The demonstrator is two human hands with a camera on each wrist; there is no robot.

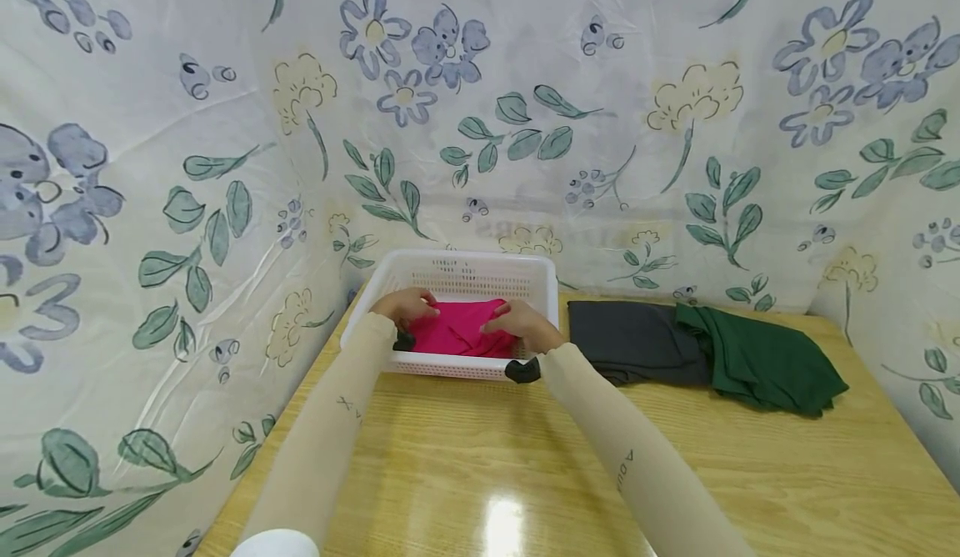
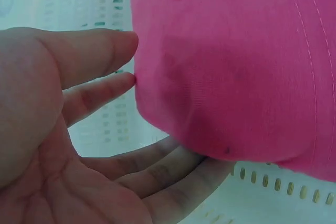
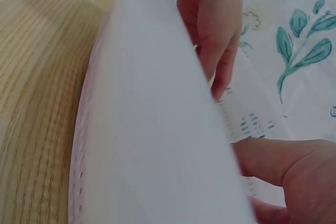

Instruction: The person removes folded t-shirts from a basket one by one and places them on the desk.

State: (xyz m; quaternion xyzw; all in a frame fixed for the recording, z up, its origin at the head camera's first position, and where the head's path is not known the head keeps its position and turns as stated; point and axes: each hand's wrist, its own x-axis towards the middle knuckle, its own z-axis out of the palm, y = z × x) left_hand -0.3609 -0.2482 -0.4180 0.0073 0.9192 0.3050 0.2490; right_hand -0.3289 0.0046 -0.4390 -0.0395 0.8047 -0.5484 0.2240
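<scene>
A folded pink garment [image 1: 459, 332] with a stitched seam lies in a white perforated plastic basket [image 1: 450, 363]. My left hand [image 1: 405, 305] is at its left side. In the left wrist view, the thumb and a finger of that hand [image 2: 58, 135] are at the garment's edge [image 2: 236, 77], while other fingers reach beneath its rounded corner. From the basket's right side, my right hand [image 1: 522, 323] reaches in with its fingers extended at the garment. The basket's rim [image 3: 152, 108] hides much of the right hand [image 3: 304, 182] in the right wrist view.
To the right of the basket lies a folded dark grey cloth [image 1: 630, 340], partly covered by a folded green cloth [image 1: 772, 361]. All rest on a wooden table [image 1: 465, 449]. Floral sheeting [image 1: 525, 182] stands behind and at both sides.
</scene>
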